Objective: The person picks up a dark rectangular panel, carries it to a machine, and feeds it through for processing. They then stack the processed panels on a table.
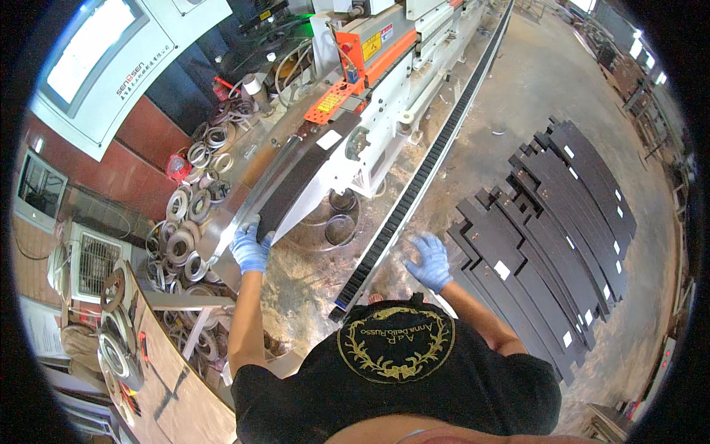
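A long dark board [290, 188] with a white label lies on the machine's infeed table, its far end by the orange guard. My left hand [251, 250], in a blue glove, grips the board's near end, with the thumb and fingertips at its edge. My right hand [430, 262], gloved in blue too, hovers with fingers apart and holds nothing. It is between the roller track [399, 216] and the stacked dark panels [532, 237].
The white and orange machine [370, 48] runs away from me. Many coils of edging tape [180, 243] pile up at the left. A wooden table [168, 362] with more coils stands at lower left. A control cabinet [151, 55] with a screen is at upper left.
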The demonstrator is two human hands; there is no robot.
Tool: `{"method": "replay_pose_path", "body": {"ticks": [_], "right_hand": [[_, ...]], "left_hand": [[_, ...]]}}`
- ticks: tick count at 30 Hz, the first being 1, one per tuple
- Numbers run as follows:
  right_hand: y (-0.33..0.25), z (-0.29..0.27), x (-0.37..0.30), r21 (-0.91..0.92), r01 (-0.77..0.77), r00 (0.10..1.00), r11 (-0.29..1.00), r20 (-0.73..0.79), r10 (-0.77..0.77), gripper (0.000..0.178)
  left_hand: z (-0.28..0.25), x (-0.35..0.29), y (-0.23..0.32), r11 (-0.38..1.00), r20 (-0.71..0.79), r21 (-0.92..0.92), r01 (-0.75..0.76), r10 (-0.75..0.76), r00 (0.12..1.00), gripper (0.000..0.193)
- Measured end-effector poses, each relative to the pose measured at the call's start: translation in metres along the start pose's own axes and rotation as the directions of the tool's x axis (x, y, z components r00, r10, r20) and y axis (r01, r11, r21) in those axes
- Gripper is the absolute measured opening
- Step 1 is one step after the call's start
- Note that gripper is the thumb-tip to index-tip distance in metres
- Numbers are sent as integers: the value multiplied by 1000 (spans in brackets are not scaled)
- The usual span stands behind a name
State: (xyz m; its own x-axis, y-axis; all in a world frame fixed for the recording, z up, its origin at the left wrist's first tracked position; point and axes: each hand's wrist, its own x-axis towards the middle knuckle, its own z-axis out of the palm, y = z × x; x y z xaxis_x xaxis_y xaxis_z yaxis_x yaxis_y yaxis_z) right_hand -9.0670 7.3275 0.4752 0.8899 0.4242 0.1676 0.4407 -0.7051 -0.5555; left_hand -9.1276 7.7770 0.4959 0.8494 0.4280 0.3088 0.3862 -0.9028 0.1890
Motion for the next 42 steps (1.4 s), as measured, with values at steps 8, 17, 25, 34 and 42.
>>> {"method": "replay_pose_path", "body": {"ticks": [8, 17, 25, 34, 42], "right_hand": [[14, 25, -53, 10, -323, 945, 946, 58, 322, 58], [23, 14, -69, -25, -488, 836, 872, 274, 476, 58], [33, 4, -50, -26, -449, 842, 893, 323, 433, 57], [42, 19, -45, 94, -432, 852, 897, 369, 372, 56], [37, 22, -41, 113, -412, 860, 904, 377, 345, 55]], "left_hand": [[23, 70, 22, 941, 115, 262, 216, -253, 961, 59], [29, 102, 54, 906, 163, 329, 268, -334, 928, 59], [14, 104, 67, 898, 244, 352, 264, -360, 900, 57], [17, 104, 67, 912, 214, 318, 261, -337, 917, 57], [23, 104, 61, 922, 195, 274, 272, -330, 924, 58]]}}
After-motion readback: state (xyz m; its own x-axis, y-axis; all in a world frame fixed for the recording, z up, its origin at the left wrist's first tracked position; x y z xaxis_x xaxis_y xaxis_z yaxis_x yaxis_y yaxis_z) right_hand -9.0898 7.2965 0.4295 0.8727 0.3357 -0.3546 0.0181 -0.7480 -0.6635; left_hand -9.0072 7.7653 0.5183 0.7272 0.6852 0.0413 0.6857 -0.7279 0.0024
